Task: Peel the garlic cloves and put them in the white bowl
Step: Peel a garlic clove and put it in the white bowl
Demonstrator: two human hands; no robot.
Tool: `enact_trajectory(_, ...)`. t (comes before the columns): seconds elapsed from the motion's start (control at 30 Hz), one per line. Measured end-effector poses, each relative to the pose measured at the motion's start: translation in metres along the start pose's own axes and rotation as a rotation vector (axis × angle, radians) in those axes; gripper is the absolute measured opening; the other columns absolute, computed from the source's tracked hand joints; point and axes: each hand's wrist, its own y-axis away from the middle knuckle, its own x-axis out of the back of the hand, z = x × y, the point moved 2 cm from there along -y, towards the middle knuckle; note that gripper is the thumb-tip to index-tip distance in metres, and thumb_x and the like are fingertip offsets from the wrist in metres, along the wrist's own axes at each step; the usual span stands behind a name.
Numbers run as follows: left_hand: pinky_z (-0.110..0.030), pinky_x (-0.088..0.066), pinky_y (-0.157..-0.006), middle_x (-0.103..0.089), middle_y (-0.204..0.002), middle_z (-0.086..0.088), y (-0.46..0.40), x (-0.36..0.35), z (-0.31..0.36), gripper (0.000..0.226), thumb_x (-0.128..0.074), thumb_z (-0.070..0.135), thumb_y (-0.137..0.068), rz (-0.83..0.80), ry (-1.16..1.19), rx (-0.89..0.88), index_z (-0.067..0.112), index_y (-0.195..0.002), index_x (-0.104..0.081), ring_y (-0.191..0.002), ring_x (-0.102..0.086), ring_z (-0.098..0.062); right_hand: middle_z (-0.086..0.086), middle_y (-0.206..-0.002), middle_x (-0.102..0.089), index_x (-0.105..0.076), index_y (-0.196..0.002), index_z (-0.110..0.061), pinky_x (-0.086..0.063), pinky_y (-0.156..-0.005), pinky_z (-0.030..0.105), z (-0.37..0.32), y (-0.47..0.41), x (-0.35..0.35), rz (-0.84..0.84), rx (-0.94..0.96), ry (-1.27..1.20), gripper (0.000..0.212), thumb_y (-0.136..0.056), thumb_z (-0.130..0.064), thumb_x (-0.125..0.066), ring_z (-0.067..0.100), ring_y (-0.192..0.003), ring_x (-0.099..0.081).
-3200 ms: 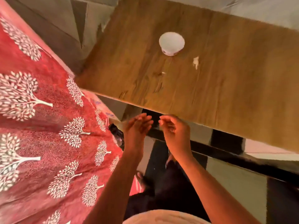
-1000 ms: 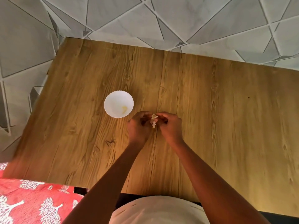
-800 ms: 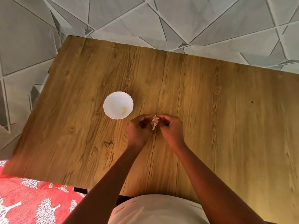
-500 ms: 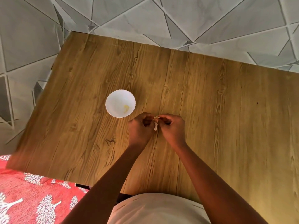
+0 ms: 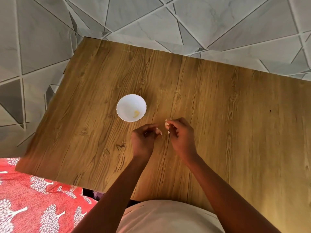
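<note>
Desk (image 5: 218,106): wood-grain top, seen from above, with the person seated at its near edge.
White bowl (image 5: 125,105): small, scalloped rim, upright on the desk, just beyond and to the left of the hands, touching neither.
Peeled clove (image 5: 136,114): one yellowish piece lying inside the white bowl, toward its near right side.
Garlic clove (image 5: 167,124): held above the desk in the fingertips of the right hand — pale, with papery skin sticking up at its top.
Right hand (image 5: 180,137): fingers curled, thumb and fingertips pinching the garlic clove.
Left hand (image 5: 144,138): fingers curled in, pinching a thin pale scrap of skin (image 5: 161,134) at the fingertips — whether the scrap is loose from the clove cannot be told.
Gap: the two hands are near each other but apart, with bare desk showing between them.
Floor (image 5: 42,39): grey marbled tiles cut in angular shapes, beyond and left of the desk.
Cloth (image 5: 33,199): red with a white tree print, at lower left beside the desk.
</note>
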Motion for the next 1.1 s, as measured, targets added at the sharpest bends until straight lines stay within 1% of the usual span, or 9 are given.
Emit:
enact_trajectory(0.07,-0.037,-0.063,-0.078,-0.078,-0.087,0.000,0.005,0.000,-0.001,0.019,-0.076,-0.003,-0.087,-0.017,0.055,0.025,0.012,-0.099,-0.079,-0.084,-0.075,-0.018,0.002,-0.106,-0.070,-0.073,-0.118,-0.010,-0.055,-0.083,0.019,-0.004,0.012,0.004,-0.097,0.045,-0.032,0.027,-0.091,-0.005,-0.070,0.009,-0.095,-0.066)
enact_trajectory(0.17,-0.039,-0.064,-0.077,-0.079,-0.087,0.000,0.010,-0.001,-0.005,0.015,-0.076,0.002,-0.088,-0.039,0.053,0.047,0.014,-0.097,-0.080,-0.083,-0.076,-0.020,-0.006,-0.109,-0.073,-0.073,-0.119,-0.014,-0.052,-0.086,0.011,-0.004,0.023,0.004,-0.190,-0.096,-0.144,0.030,-0.090,-0.007,-0.073,-0.001,-0.098,-0.067)
enact_trajectory(0.3,-0.037,-0.063,-0.077,-0.079,-0.085,0.000,0.016,-0.002,-0.007,0.010,-0.079,0.005,-0.087,-0.063,0.049,0.059,0.012,-0.094,-0.079,-0.081,-0.076,-0.019,-0.004,-0.093,-0.077,-0.078,-0.106,-0.012,-0.059,-0.081,0.025,-0.001,0.030,0.003,-0.148,-0.184,-0.206,0.021,-0.087,-0.006,-0.077,0.002,-0.085,-0.071)
enact_trajectory(0.43,-0.031,-0.060,-0.071,-0.078,-0.083,-0.001,0.014,0.000,-0.007,0.011,-0.080,0.004,-0.085,-0.052,0.032,0.043,0.012,-0.093,-0.079,-0.075,-0.074,-0.016,-0.005,-0.084,-0.074,-0.079,-0.097,-0.012,-0.057,-0.074,0.024,0.002,0.029,0.006,-0.140,-0.155,-0.187,0.014,-0.086,-0.003,-0.077,0.003,-0.077,-0.069)
enact_trajectory(0.6,-0.028,-0.059,-0.069,-0.079,-0.085,0.001,0.006,-0.002,-0.004,0.012,-0.080,0.006,-0.086,-0.083,0.024,0.028,0.014,-0.096,-0.080,-0.080,-0.076,-0.017,-0.003,-0.103,-0.073,-0.074,-0.114,-0.012,-0.050,-0.082,0.011,0.002,0.018,0.008,-0.186,-0.051,-0.123,0.029,-0.087,-0.004,-0.076,0.002,-0.094,-0.067)
enact_trajectory(0.7,-0.027,-0.059,-0.069,-0.079,-0.085,0.002,0.004,-0.005,-0.003,0.012,-0.080,0.009,-0.086,-0.096,-0.007,0.014,0.014,-0.097,-0.080,-0.078,-0.075,-0.015,0.000,-0.098,-0.074,-0.077,-0.108,-0.011,-0.050,-0.078,0.010,0.005,0.014,0.004,-0.187,-0.028,-0.096,0.022,-0.087,-0.004,-0.075,0.003,-0.089,-0.067)
enact_trajectory(0.8,-0.024,-0.058,-0.072,-0.078,-0.085,0.006,0.004,-0.002,-0.006,0.015,-0.079,0.008,-0.087,-0.106,-0.112,-0.078,0.016,-0.100,-0.081,-0.077,-0.073,-0.010,0.000,-0.092,-0.073,-0.078,-0.102,-0.011,-0.054,-0.076,0.019,0.009,0.014,0.005,-0.173,-0.055,-0.112,0.018,-0.088,-0.001,-0.073,0.005,-0.085,-0.068)
enact_trajectory(0.97,-0.013,-0.055,-0.085,-0.077,-0.098,0.011,0.026,0.012,-0.023,0.037,-0.072,-0.012,-0.082,-0.169,-0.398,-0.310,0.017,-0.104,-0.080,-0.091,-0.071,0.001,-0.004,-0.092,-0.076,-0.079,-0.104,-0.012,-0.051,-0.077,0.009,0.012,0.032,0.014,-0.250,-0.092,-0.111,0.019,-0.088,-0.004,-0.075,-0.002,-0.081,-0.069)
enact_trajectory(1.1,-0.016,-0.057,-0.087,-0.077,-0.106,0.004,0.037,0.023,-0.039,0.044,-0.071,-0.017,-0.080,-0.126,-0.404,-0.347,0.012,-0.112,-0.078,-0.094,-0.072,-0.001,-0.001,-0.083,-0.077,-0.079,-0.099,-0.010,-0.059,-0.069,0.024,0.018,0.053,0.013,-0.329,-0.232,-0.204,0.012,-0.087,-0.006,-0.076,0.004,-0.069,-0.073)
